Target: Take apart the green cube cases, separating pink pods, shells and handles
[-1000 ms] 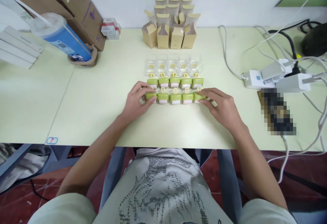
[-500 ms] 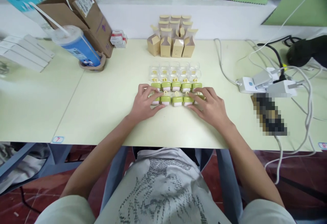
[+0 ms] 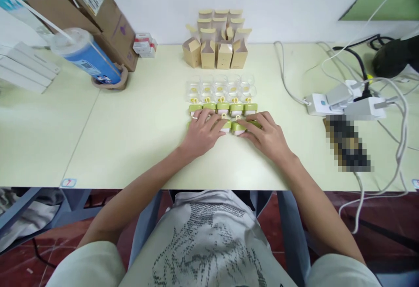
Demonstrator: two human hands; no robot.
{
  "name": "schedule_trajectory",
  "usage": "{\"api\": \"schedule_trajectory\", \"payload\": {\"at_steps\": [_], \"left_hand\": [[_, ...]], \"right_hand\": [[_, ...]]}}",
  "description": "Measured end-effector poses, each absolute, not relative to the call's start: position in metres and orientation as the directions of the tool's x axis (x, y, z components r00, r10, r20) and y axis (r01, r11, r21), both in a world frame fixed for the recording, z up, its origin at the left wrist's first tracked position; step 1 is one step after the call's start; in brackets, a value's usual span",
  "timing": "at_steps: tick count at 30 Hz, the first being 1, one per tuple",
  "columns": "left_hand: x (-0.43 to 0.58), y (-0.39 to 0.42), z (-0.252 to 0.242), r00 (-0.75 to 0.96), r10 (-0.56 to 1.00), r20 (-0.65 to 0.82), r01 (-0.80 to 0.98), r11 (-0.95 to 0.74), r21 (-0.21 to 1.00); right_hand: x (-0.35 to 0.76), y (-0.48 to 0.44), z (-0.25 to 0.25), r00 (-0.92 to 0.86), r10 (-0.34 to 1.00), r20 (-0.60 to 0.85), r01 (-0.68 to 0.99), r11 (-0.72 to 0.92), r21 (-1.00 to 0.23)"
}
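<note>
Two rows of small green-and-white cases (image 3: 229, 108) with yellow loops lie in the middle of the pale table (image 3: 137, 138). My left hand (image 3: 203, 130) rests palm down on the left part of the near row, fingers stretched over the cases. My right hand (image 3: 266, 135) lies flat on the right part of the same row, fingers spread. One near-row green case (image 3: 236, 126) shows between the two hands. Behind the rows stand several clear plastic boxes (image 3: 221, 87), and further back a cluster of small tan cartons (image 3: 216, 42) with open flaps.
A blue cup with a straw (image 3: 85, 56) sits in a holder at the left, beside a brown cardboard box (image 3: 98, 14) and flat white boxes (image 3: 22, 66). White chargers and cables (image 3: 347, 99) lie at the right, with a dark object (image 3: 397, 55) at the far right.
Both hands have slid inward from the ends of the near row, and now cover most of it. The view has shifted slightly.
</note>
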State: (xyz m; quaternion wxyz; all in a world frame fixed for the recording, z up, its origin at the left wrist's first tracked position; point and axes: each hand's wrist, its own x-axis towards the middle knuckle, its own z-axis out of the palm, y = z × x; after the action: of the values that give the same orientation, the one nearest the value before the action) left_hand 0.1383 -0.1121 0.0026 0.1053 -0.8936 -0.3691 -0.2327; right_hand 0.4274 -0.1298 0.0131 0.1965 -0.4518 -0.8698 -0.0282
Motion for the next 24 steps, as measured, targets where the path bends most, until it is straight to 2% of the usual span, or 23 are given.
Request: {"api": "schedule_trajectory", "payload": {"at_steps": [9, 13, 20, 24], "left_hand": [[0.139, -0.11, -0.001, 0.629, 0.641, 0.44, 0.716, -0.698, -0.007], [0.137, -0.111, -0.001, 0.635, 0.589, 0.499, 0.692, -0.722, -0.029], [0.133, -0.111, -0.005, 0.623, 0.596, 0.508, 0.689, -0.725, 0.007], [0.133, -0.111, -0.008, 0.614, 0.601, 0.512, 0.685, -0.728, 0.034]], "right_hand": [[0.427, -0.127, 0.005, -0.488, 0.767, 0.416, 0.816, 0.57, -0.092], [0.429, -0.125, -0.002, -0.5, 0.751, 0.432, 0.814, 0.577, -0.061], [0.428, -0.124, -0.005, -0.491, 0.741, 0.459, 0.818, 0.574, -0.051], [0.428, -0.129, -0.002, -0.5, 0.7, 0.51, 0.817, 0.577, 0.01]]}}
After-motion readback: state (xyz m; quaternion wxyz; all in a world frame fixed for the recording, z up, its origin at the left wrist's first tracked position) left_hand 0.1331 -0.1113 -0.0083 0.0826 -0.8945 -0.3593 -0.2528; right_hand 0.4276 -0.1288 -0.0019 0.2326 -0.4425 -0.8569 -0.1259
